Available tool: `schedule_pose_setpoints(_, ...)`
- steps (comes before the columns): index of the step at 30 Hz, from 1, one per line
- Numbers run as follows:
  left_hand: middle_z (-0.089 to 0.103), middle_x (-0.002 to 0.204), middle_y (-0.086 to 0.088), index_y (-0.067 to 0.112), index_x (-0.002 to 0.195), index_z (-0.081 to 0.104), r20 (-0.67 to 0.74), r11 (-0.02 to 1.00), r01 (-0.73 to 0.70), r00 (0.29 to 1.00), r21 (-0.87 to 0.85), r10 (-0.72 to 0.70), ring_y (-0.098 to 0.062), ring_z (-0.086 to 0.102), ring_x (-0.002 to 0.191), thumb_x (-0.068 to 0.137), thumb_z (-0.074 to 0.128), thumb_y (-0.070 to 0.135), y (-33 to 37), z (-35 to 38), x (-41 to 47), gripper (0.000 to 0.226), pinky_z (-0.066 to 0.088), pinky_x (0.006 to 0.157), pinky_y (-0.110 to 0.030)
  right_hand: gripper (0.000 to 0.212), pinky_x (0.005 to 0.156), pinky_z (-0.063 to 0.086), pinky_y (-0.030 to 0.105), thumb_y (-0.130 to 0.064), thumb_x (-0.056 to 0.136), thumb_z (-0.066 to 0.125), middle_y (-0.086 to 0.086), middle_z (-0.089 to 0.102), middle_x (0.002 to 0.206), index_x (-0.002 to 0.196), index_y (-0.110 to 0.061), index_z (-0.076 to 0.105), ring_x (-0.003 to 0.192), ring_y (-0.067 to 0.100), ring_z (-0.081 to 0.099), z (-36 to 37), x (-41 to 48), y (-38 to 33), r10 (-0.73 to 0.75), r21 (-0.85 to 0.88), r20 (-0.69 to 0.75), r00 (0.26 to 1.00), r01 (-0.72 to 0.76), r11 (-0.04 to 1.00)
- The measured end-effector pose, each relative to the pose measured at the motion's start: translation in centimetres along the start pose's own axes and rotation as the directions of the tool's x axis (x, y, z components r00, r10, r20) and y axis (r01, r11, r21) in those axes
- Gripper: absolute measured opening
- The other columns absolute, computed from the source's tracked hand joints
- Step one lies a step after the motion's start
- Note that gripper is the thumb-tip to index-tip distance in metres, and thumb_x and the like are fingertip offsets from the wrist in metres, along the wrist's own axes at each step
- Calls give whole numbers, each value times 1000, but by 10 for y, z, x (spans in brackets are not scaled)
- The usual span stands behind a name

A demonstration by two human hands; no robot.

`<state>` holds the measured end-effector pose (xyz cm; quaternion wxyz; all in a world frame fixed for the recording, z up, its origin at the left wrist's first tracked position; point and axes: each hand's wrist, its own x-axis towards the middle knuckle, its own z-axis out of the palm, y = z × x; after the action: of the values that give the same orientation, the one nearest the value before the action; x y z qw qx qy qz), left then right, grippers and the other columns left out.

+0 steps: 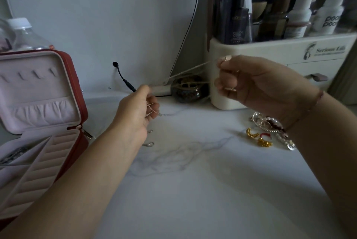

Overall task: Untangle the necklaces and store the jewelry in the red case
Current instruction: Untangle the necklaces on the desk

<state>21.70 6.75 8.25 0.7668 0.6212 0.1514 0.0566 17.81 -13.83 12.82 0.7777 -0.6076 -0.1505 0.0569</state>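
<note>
White marbled surface [193,190] runs back to a pale wall, with a cream cosmetics organizer [270,51] at the right and a dark round jar [189,89] beside it. Both hands are raised and held apart. The left hand [139,111] curls round thin strands, and the right hand [257,84], higher up, pinches the other end. The necklaces [185,73] stretch taut and blurred between them. An open red case [83,103] stands at the left, and gold earrings [258,138] and pearl pieces [270,122] lie under the right wrist.
</note>
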Motion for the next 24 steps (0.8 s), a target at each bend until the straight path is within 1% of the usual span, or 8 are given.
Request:
schedule_pose_setpoints(3, 56, 62, 1, 15, 74, 52, 9, 998, 54, 998, -16, -54, -11, 53, 55, 92, 57, 19, -2, 2, 0, 19, 45, 54, -22, 3, 81, 50, 29, -17, 75, 54, -4, 48, 50, 76, -16, 53, 63, 11, 55, -4, 0, -5, -79, 164, -20, 997, 82, 983)
schedule_pose_setpoints(6, 56, 61, 0, 14, 74, 53, 42, 997, 73, 997, -28, -72, -11, 55, 54, 92, 57, 19, -3, 5, -3, 19, 46, 53, -22, 2, 75, 54, 30, -14, 77, 53, -3, 49, 52, 78, -15, 55, 64, 12, 56, -4, 0, -6, -109, 283, -26, 994, 112, 953)
schedule_pose_setpoints(11, 57, 69, -7, 8, 81, 54, 135, 978, 160, 981, -131, -142, -15, 62, 55, 95, 53, 11, -2, 6, -8, 15, 48, 43, -18, 6, 63, 53, 24, -14, 82, 51, -5, 51, 57, 82, -15, 56, 59, 9, 55, -3, -1, -7, -100, 271, 17, 995, 92, 958)
schedule_pose_setpoints(14, 58, 71, -13, 2, 82, 54, 199, 956, 190, 969, -223, -146, -15, 64, 48, 96, 50, 4, 0, 9, -13, 14, 53, 45, -20, 8, 58, 52, 20, -15, 84, 49, -6, 53, 60, 86, -15, 56, 57, 7, 56, -2, -1, -7, -84, 252, 37, 996, 72, 965)
schedule_pose_setpoints(16, 59, 75, -16, -1, 84, 54, 243, 938, 215, 959, -272, -149, -18, 65, 59, 96, 47, -4, 1, 10, -15, 14, 57, 51, -23, 9, 56, 51, 18, -16, 85, 48, -6, 54, 62, 87, -15, 57, 56, 6, 56, -2, -2, -7, -75, 242, 49, 996, 61, 968)
schedule_pose_setpoints(20, 59, 80, -17, -3, 88, 55, 317, 941, 223, 939, -254, -136, -23, 63, 76, 89, 32, -22, 2, 11, -18, 29, 60, 59, -25, 14, 56, 50, 17, -16, 91, 43, -6, 58, 69, 92, -15, 57, 57, 4, 55, -3, 0, -8, -105, 258, 67, 992, 84, 962)
schedule_pose_setpoints(22, 60, 80, -16, -4, 90, 56, 362, 951, 216, 924, -221, -125, -22, 65, 76, 86, 28, -26, 1, 11, -20, 36, 60, 60, -24, 16, 59, 51, 18, -15, 95, 39, -5, 61, 74, 95, -15, 56, 60, 4, 57, -4, 1, -7, -150, 271, 75, 986, 125, 954)
schedule_pose_setpoints(24, 63, 78, -14, -2, 91, 58, 387, 960, 212, 913, -180, -129, -19, 69, 66, 86, 28, -26, 1, 11, -22, 39, 59, 61, -23, 18, 64, 52, 20, -15, 96, 38, -5, 63, 77, 99, -14, 55, 64, 5, 59, -5, 1, -8, -198, 284, 79, 977, 168, 944)
